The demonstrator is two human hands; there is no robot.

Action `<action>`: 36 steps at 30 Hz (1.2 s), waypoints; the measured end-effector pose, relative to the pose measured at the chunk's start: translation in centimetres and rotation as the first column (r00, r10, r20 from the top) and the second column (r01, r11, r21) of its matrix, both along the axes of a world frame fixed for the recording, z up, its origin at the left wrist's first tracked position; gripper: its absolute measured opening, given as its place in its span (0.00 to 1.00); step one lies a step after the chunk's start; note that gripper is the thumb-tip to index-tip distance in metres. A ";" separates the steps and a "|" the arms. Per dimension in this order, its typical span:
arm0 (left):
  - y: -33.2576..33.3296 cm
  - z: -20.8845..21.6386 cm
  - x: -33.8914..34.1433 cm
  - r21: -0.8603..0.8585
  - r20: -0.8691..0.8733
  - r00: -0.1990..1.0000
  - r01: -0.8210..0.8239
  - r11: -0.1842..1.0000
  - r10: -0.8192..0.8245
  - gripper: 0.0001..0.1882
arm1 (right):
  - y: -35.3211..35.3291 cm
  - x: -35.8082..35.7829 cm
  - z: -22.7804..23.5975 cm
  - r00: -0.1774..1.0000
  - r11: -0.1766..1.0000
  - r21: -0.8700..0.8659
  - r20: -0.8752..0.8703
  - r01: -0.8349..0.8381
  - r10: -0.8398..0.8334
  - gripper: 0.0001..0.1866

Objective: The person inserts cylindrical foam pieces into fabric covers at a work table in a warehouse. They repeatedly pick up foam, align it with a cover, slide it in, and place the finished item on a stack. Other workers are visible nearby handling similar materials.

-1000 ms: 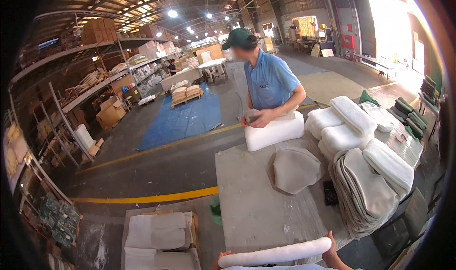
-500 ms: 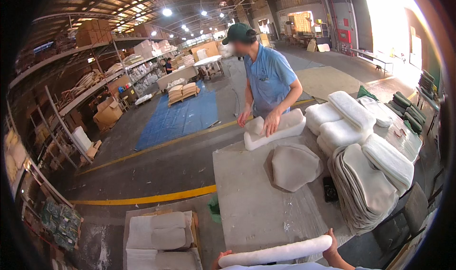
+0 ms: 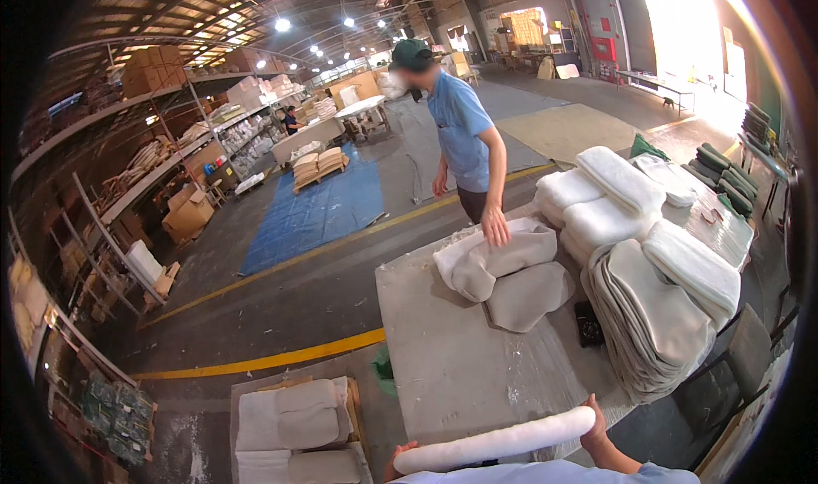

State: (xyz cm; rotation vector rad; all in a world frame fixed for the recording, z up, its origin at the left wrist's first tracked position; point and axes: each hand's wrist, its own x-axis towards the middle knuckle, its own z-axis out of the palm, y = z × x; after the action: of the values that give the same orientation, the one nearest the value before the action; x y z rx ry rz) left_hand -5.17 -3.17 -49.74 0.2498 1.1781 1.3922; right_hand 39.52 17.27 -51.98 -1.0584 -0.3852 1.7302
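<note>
A long, white, padded cushion piece point(image 3: 498, 441), rounded along its edge, is held level close to my body at the table's near edge. My left hand point(image 3: 399, 461) grips its left end, mostly hidden behind it. At the other end my right hand point(image 3: 597, 426) is closed around the tip, fingers pointing up. Farther up the table a white cushion partly wrapped in a grey cover point(image 3: 503, 254) lies against a flat grey fabric piece point(image 3: 532, 296). A co-worker's hand point(image 3: 494, 226) rests on that cushion.
The grey-topped table point(image 3: 460, 356) bears a stack of grey covers point(image 3: 652, 314), piled white cushions point(image 3: 613, 198) and a small black device point(image 3: 588, 324). A co-worker in a blue shirt point(image 3: 464, 126) stands at the far edge. A low pallet with cushions point(image 3: 298, 424) sits left; a chair point(image 3: 741, 356) stands right.
The co-worker has straightened up, one hand now hanging at their side. The far cushion has shifted nearer, against the flat grey piece. My hands keep hold of the white cushion piece.
</note>
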 end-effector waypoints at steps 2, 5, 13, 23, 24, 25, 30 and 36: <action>-0.2 0.0 -0.2 0.027 0.003 1.000 0.012 1.000 -0.012 0.45 | 0.0 0.2 -0.1 1.000 1.000 0.010 -0.004 -0.015 0.015 0.24; -0.2 -0.1 0.0 -0.004 -0.022 1.000 -0.020 1.000 0.020 0.44 | 0.4 -0.4 -0.3 0.999 0.997 -0.057 0.033 0.045 -0.043 0.25; -0.5 -0.1 -1.0 -0.035 -0.082 0.982 -0.171 0.985 0.167 0.44 | 0.4 -0.5 -0.3 0.993 0.998 0.067 0.115 -0.021 0.013 0.33; 1.3 -0.4 0.4 0.123 -0.043 0.988 -0.143 0.982 0.149 0.43 | 0.6 -0.5 -1.6 0.998 0.997 -0.066 0.061 0.033 -0.029 0.41; 0.6 0.0 0.2 -0.009 -0.225 0.964 -0.146 0.989 0.141 0.43 | 0.8 -1.4 -0.4 0.977 0.990 -0.136 0.212 0.026 0.004 0.44; 1.8 1.2 0.0 -0.046 -0.037 0.972 -0.235 0.971 0.233 0.42 | 1.3 -1.9 1.8 0.935 0.979 -0.203 0.351 0.030 0.044 0.46; 5.3 4.9 -1.4 -0.319 -0.181 0.979 -0.152 0.935 0.097 0.44 | 2.5 -1.9 5.8 0.849 0.943 -0.317 0.465 -0.106 0.252 0.57; 7.8 3.7 -0.2 -0.491 -0.204 0.978 -0.077 0.868 -0.028 0.46 | 1.6 -0.1 1.1 0.661 0.863 -0.454 0.581 -0.221 0.475 0.56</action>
State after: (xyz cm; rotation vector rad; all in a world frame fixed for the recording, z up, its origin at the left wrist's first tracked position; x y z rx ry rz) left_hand -5.37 4.62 -46.06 0.0091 1.6752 1.0519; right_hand 39.45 18.92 -50.87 -2.0113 -0.8160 1.7247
